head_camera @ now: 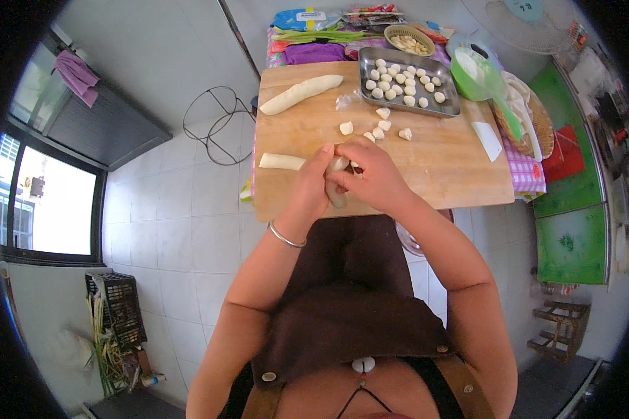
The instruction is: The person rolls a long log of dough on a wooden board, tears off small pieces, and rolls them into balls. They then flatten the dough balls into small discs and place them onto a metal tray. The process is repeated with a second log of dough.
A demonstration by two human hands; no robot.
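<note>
Both my hands meet above the front part of a wooden board. My left hand and my right hand hold a piece of dough between their fingers, partly hidden by them. A dough roll lies on the board and runs under my left hand. Several small dough pieces lie just beyond my hands. Farther back, a thick dough log rests at the left. A metal tray at the board's back edge holds many round dough balls.
A white dough scraper lies at the board's right. Behind it stands a green bowl of white powder, beside a wicker basket. Green stalks, a purple cloth and a small basket are at the back.
</note>
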